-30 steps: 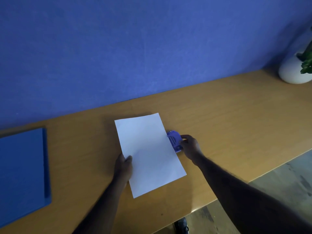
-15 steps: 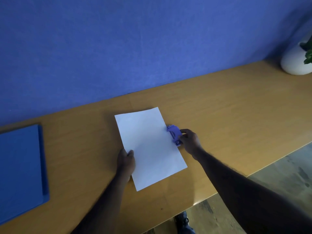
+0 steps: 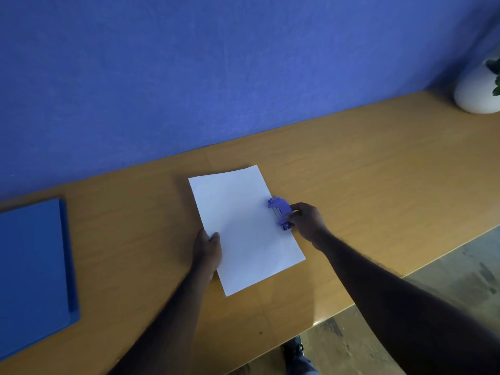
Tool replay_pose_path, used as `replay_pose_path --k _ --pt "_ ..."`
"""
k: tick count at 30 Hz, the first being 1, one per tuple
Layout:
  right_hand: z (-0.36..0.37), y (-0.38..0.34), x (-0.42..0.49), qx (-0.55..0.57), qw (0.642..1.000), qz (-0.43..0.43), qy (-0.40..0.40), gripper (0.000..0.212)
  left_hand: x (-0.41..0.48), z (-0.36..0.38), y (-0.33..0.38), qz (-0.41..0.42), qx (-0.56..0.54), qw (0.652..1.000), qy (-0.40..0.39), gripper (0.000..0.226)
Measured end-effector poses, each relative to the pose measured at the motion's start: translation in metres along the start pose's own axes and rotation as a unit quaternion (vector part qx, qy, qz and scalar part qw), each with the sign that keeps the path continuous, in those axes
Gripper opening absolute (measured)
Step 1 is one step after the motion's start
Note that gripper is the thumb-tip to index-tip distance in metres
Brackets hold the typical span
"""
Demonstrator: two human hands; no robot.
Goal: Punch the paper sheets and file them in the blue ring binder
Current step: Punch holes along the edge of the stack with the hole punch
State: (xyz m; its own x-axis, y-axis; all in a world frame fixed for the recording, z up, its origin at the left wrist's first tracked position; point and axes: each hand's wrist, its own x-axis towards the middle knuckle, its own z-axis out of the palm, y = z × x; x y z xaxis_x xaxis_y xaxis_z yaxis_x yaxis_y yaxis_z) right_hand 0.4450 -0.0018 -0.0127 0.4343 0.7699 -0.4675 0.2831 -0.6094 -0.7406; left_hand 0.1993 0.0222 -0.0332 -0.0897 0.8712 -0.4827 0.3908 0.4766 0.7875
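One white rectangle of paper point(image 3: 243, 228) lies flat on the desk point(image 3: 378, 171). It is smooth, matte and unmarked, and I cannot tell whether it is a single sheet or several stacked. Its long axis runs from far to near, with the near end swung toward the right. A small violet plastic hole punch point(image 3: 280, 212) sits over the right long edge, a little beyond that edge's middle. The punch is blocky, shows a glint of metal on its paper side, and has its length lying along the edge.

The right hand point(image 3: 307, 221) has its fingers and thumb curled round the outer side of the punch. The left hand point(image 3: 207, 250) pinches the paper's left long edge toward the near corner, thumb on top.

One blue ring binder point(image 3: 32, 272) lies closed and flat at the left end of the desk, well apart from the paper. Its cover is plain and smooth, with a darker strip down its right side. Its long axis also runs far to near, and the picture's edge cuts it off.

The desk is orange-brown wood-grain laminate with a rounded front edge. Behind it stands a blue wall point(image 3: 189, 63) with a fine fabric-like texture. At the far right corner sits one round white pot point(image 3: 476, 90) with green leaves point(image 3: 496, 74). Below the desk edge are a mottled grey floor point(image 3: 446, 307) and one dark shoe point(image 3: 293, 350).
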Motion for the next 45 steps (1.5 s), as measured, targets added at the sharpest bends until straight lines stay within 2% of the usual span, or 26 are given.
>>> replay_pose_path --k 2,17,20,33,36,40,43,45 --pt "-0.001 -0.002 0.003 -0.012 1.0 -0.002 0.002 0.019 0.0 -0.001 -0.002 0.005 0.004 1.0 -0.002 0.041" --pt "0.001 -0.007 0.01 -0.025 0.999 0.007 0.027 0.024 -0.005 0.001 -0.005 0.008 0.014 1.0 0.012 0.038" --pt "0.001 -0.009 0.012 -0.033 0.999 0.008 0.032 0.018 -0.005 0.0 -0.006 0.015 0.013 1.0 0.011 0.039" --pt "-0.006 -0.007 0.022 0.035 0.994 0.105 0.013 0.025 -0.003 0.002 -0.007 0.012 0.018 1.0 0.007 0.039" --pt "-0.008 -0.006 0.023 0.019 0.993 0.112 0.013 0.03 -0.003 0.002 -0.009 0.015 0.016 1.0 0.007 0.038" --pt "-0.012 -0.015 0.024 -0.058 0.987 0.148 0.0 0.041 -0.002 0.001 -0.009 0.013 0.013 1.0 0.001 0.038" --pt "-0.019 -0.016 0.028 -0.051 0.975 0.217 -0.024 0.064 -0.002 0.001 -0.011 0.013 0.013 1.0 -0.002 0.039" --pt "-0.021 -0.015 0.03 -0.06 0.971 0.232 -0.022 0.075 -0.002 0.001 -0.011 0.018 0.011 1.0 -0.001 0.037"
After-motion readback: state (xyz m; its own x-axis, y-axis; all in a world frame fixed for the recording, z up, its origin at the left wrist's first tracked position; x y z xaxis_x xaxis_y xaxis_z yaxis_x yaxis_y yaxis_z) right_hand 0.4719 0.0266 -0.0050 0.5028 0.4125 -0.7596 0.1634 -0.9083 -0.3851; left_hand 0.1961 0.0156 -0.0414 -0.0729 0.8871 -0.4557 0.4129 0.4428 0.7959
